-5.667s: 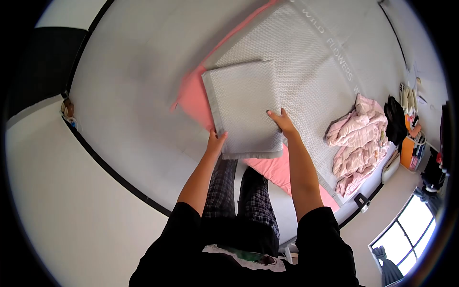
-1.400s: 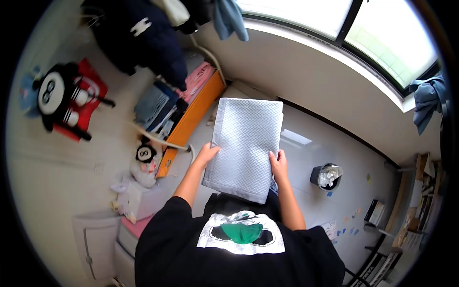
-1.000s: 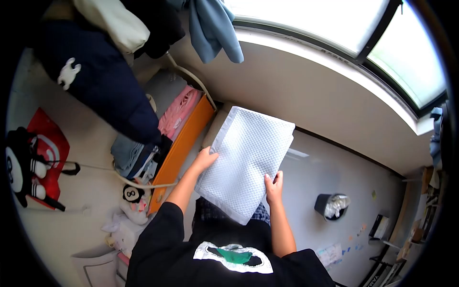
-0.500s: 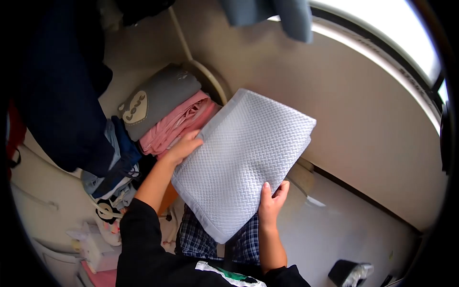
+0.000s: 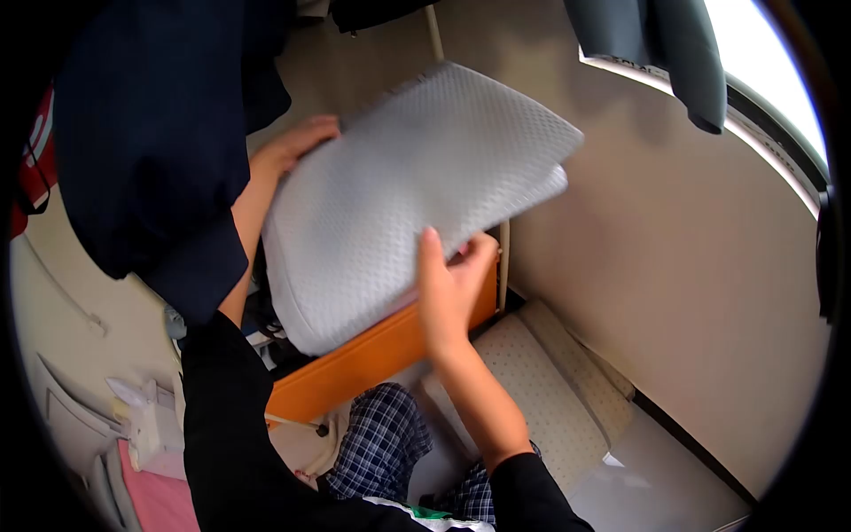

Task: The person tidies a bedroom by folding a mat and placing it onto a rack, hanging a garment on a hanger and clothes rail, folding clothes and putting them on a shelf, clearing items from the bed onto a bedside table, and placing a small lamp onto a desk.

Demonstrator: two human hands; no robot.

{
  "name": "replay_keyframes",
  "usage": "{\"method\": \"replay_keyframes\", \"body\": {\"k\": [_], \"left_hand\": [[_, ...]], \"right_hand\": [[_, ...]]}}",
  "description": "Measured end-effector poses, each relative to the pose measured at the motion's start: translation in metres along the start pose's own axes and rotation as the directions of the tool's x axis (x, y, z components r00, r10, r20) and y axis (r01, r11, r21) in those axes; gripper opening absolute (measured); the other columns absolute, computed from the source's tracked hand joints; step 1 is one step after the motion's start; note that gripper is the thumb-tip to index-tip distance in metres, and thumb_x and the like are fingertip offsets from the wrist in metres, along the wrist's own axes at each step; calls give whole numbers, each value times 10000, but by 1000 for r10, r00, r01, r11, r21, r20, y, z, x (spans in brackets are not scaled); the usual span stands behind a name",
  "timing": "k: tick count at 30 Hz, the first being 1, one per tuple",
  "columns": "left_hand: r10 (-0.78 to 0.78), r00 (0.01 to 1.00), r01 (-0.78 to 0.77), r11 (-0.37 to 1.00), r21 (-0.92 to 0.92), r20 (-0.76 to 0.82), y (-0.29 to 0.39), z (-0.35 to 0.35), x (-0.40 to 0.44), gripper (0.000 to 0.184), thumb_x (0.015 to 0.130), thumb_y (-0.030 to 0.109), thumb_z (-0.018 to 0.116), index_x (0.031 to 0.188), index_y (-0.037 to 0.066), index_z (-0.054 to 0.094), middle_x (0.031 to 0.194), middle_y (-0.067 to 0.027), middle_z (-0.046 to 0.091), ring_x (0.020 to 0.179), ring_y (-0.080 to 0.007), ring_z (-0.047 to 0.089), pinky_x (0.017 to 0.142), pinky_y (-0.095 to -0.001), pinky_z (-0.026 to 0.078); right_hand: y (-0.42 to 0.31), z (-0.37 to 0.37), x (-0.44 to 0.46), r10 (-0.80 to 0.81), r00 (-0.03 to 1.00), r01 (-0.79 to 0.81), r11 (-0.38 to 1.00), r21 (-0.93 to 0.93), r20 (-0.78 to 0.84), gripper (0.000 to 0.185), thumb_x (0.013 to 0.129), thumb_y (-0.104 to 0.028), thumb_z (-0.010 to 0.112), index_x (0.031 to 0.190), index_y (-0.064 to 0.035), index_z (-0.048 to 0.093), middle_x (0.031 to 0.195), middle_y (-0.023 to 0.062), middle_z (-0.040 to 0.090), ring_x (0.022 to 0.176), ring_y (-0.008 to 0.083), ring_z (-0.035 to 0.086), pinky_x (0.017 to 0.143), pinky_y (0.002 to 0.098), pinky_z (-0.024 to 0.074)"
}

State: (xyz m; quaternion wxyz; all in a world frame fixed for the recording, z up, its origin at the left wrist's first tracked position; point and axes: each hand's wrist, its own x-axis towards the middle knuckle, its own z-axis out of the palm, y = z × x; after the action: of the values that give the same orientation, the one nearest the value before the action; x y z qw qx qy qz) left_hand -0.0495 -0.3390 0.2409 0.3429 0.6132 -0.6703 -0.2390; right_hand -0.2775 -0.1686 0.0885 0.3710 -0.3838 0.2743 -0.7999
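Observation:
A folded light-grey textured mat [image 5: 390,195] is held between my two hands, tilted, over the orange-fronted shelf [image 5: 363,359]. My left hand [image 5: 297,142] grips its upper left edge, with the forearm passing behind the hanging navy garment. My right hand [image 5: 452,275] holds the lower right edge, thumb on top and fingers partly hidden beneath. The mat covers most of what lies on the shelf; a little dark cloth shows at its lower left.
A navy garment [image 5: 151,151] hangs at the left and a grey-blue one [image 5: 683,62] by the window. Dotted beige padded pieces [image 5: 541,390] lie on the floor right of the shelf. A white box [image 5: 155,434] and pink surface [image 5: 160,496] are lower left.
The view has gone from the floor-level bedding to the shelf corner. Both hands have carried the folded mat over the shelf, hiding the grey and pink clothes seen there half a second ago.

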Motion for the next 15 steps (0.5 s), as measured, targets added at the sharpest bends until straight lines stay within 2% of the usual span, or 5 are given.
{"method": "replay_keyframes", "body": {"k": [5, 7, 8, 11, 15], "left_hand": [[569, 817, -467, 752, 465, -99, -51, -76, 56, 354, 768, 208, 573, 1071, 26, 568, 1052, -98, 557, 980, -179, 524, 826, -248, 421], [411, 908, -293, 762, 578, -80, -21, -72, 80, 361, 767, 196, 564, 1080, 16, 556, 1040, -123, 560, 966, -184, 534, 804, -242, 430], [83, 991, -28, 901, 433, -108, -14, -63, 92, 300, 771, 172, 554, 1025, 16, 586, 957, -114, 589, 891, -165, 556, 755, -248, 446], [105, 988, -149, 828, 541, 111, -67, -51, 118, 266, 780, 161, 546, 978, -12, 585, 837, -55, 584, 760, -137, 522, 700, -263, 417], [144, 981, -193, 826, 530, 133, -120, -44, 111, 229, 800, 102, 531, 992, -16, 572, 849, -57, 589, 773, -130, 513, 708, -248, 416]], "right_hand": [[32, 72, 36, 63, 993, -55, 996, 77, -103, 416, 797, -169, 625, 1018, 31, 335, 946, 158, 458, 885, 217, 467, 797, 342, 381], [53, 90, 49, 102, 991, -86, 983, 163, -91, 414, 805, -189, 614, 1011, 39, 337, 922, 161, 463, 889, 220, 472, 798, 339, 379], [78, 98, 51, 103, 989, -86, 984, 159, -102, 414, 805, -189, 614, 1011, 39, 337, 922, 161, 463, 889, 220, 472, 798, 339, 379], [124, 100, 58, 108, 982, -117, 992, -44, -158, 453, 798, -219, 622, 1019, 50, 332, 930, 174, 476, 903, 222, 473, 793, 346, 387], [100, 79, 58, 576, 771, -612, 789, 63, 273, 547, 783, -314, 626, 1080, 51, 345, 1029, 187, 497, 921, 248, 518, 741, 351, 445]]}}
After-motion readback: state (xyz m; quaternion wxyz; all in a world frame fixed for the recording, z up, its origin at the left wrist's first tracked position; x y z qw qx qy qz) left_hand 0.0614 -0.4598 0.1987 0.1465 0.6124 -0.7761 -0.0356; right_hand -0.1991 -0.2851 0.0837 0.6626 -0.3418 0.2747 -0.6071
